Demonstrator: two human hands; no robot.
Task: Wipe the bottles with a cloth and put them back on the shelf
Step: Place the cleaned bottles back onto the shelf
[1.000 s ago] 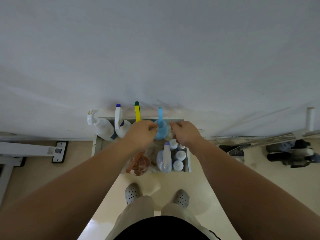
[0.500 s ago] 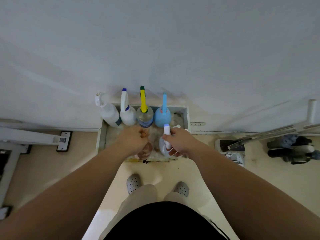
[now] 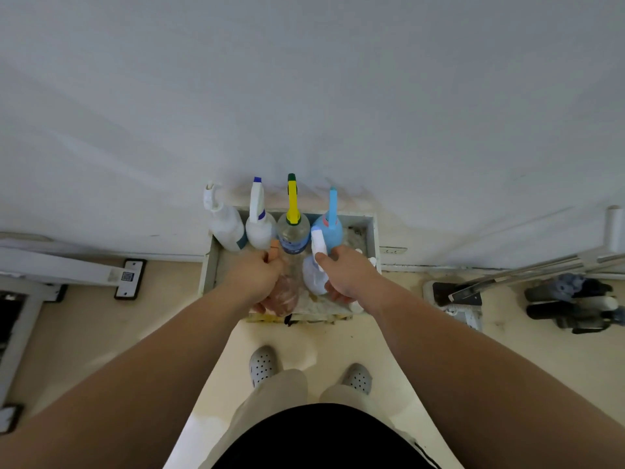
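I look down on a small white shelf [image 3: 374, 231] against the wall. My left hand [image 3: 252, 277] grips the neck of an orange spray bottle [image 3: 282, 296]; its orange nozzle sticks out past my fingers. My right hand [image 3: 345, 274] grips a pale blue spray bottle with a white trigger head [image 3: 313, 275]. Both bottles are over the front of the shelf. Behind them stand a white bottle [image 3: 225, 223], a white bottle with a blue tip [image 3: 258, 225], a clear bottle with a yellow trigger [image 3: 293, 231] and a light blue bottle [image 3: 329, 228]. No cloth is visible.
Small white bottles [image 3: 358, 304] sit half hidden under my right wrist. A white metal bar [image 3: 61, 269] lies on the floor at left. Mop handles and cleaning tools [image 3: 571, 299] lie at right. My feet in white clogs [image 3: 263, 365] stand before the shelf.
Both hands came back from the rear row to the front bottles. They took hold of the orange and the pale blue spray bottles and have raised them a little.
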